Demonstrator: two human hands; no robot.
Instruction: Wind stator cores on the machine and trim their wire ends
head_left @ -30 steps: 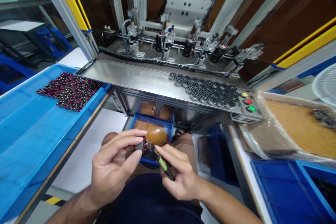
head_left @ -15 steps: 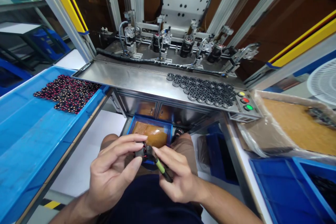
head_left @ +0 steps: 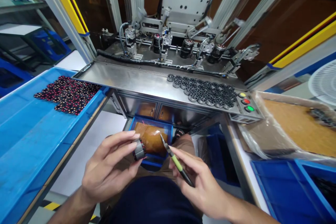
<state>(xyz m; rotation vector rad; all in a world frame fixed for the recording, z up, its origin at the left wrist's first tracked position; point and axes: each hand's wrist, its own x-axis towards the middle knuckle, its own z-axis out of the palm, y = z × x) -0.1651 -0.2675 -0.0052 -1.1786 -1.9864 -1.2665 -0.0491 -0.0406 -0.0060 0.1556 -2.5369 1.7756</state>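
My left hand (head_left: 111, 164) grips a small motor stator (head_left: 139, 149) by its rim, between fingertips and thumb. The stator has a grey metal band, black end pieces and bits of red. In my right hand (head_left: 196, 178) is a slim pair of wire cutters (head_left: 176, 163) with green-and-black handles, seen edge-on. Their pointed metal tip faces up and left, apart from the stator. Below both hands, between the knees, a blue bin (head_left: 170, 133) holds a brown plastic-covered packet (head_left: 151, 134). A thin red strand shows above the packet.
Several wound stators (head_left: 70, 92) fill part of the blue tray (head_left: 23, 140) at left. Black ring-shaped cores (head_left: 207, 91) stand on the metal ledge (head_left: 126, 75), beside coloured buttons (head_left: 246, 101). Behind is a machine (head_left: 187, 3) with stators in its stations. A lined carton (head_left: 283, 122) and blue bins (head_left: 275, 182) stand right.
The cutters have moved away from the stator, to the right with my right hand. My left hand has shifted slightly left with the stator. The machine's upper arms have swung up.
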